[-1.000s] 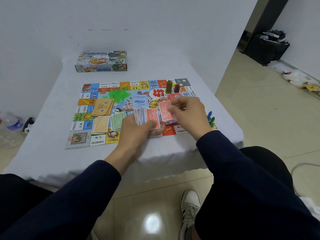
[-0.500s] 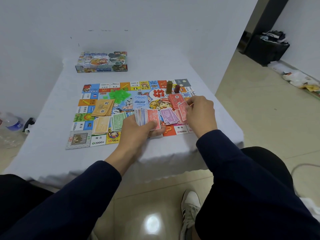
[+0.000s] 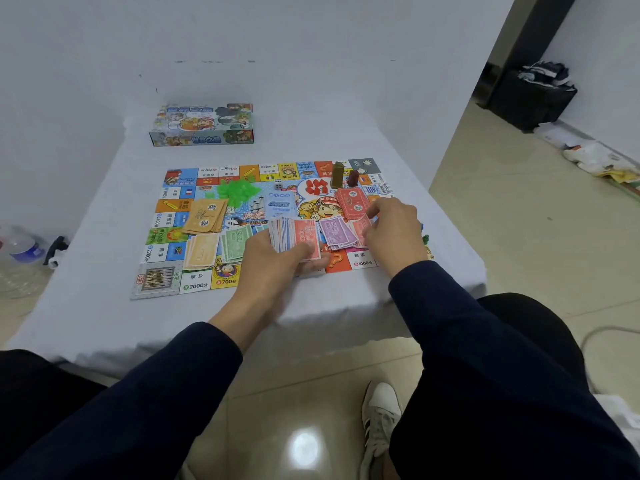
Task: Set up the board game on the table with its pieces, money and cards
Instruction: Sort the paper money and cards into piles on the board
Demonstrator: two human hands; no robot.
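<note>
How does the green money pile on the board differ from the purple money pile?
The green money pile lies left of the left hand; the purple money pile lies between both hands. The green notes are untouched, while the right hand rests just beside the purple ones. Colours differ. Both lie flat on the game board.

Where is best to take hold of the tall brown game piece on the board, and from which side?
Probably pinch the brown piece near its top, from above. It stands upright and narrow, with a dark red piece close beside it on the right, so a side approach risks tipping either.
</note>
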